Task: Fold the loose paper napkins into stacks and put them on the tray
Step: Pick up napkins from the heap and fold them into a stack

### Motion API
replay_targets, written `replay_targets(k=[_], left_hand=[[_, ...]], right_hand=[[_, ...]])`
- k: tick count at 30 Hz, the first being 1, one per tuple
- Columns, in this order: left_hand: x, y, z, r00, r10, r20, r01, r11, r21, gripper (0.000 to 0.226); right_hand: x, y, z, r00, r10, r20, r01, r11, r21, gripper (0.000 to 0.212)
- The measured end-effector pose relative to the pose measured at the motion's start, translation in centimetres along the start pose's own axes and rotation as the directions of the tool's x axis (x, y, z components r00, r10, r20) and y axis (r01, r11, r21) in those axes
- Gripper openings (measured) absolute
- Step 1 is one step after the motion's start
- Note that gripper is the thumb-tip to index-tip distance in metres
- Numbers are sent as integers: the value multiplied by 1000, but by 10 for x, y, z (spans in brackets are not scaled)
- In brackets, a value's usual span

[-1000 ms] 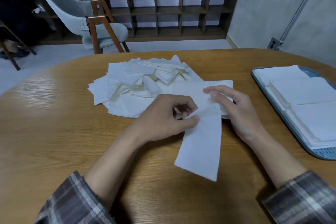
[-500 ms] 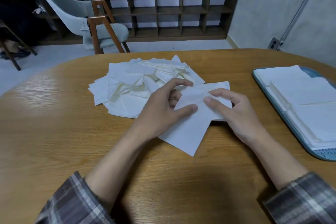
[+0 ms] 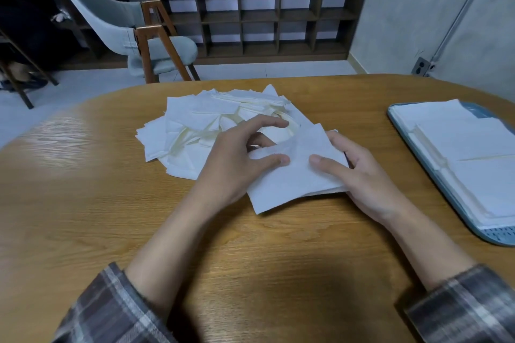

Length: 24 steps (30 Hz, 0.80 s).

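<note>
A loose heap of white paper napkins lies on the wooden table beyond my hands. A single white napkin lies slanted just in front of the heap, over a thin stack whose edges show at its right. My left hand pinches the napkin's left side, thumb on top and fingers behind it. My right hand holds the right side, thumb on top and fingers underneath. At the right, a blue-grey tray carries stacks of folded napkins.
A grey chair with wooden legs stands beyond the table's far edge. A dark cubby shelf runs along the back wall. Bare wood shows between my hands and the tray, and along the near edge.
The napkin hung as a long strip from my fingers; now it is shorter and lies flat on the thin stack. Both hands moved slightly away from me, toward the heap.
</note>
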State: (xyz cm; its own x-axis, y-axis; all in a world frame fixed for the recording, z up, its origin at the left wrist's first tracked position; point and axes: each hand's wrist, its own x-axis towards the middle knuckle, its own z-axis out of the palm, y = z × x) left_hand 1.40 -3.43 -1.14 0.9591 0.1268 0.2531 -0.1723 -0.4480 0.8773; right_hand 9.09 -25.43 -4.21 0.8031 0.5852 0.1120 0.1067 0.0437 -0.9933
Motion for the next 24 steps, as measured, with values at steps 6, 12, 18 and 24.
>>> replay_targets(k=[6,12,18,24], left_hand=[[-1,0,1,995,84,46,-86,995,43,48],[0,-4,3,995,91,42,-93,994,58,49],[0,-9,7,986,147,-78,-131,976,173,47],[3,-15,11,949,121,-290,-72,982,174,38]], right_hand=[[-1,-2,5,999,-31,34,33,997,-70,43],[-1,-2,9,1000,-23,8,23,995,-98,34],[-1,-3,10,998,-52,-44,48,994,-95,36],[2,-5,3,993,-23,-114,47,976,213,53]])
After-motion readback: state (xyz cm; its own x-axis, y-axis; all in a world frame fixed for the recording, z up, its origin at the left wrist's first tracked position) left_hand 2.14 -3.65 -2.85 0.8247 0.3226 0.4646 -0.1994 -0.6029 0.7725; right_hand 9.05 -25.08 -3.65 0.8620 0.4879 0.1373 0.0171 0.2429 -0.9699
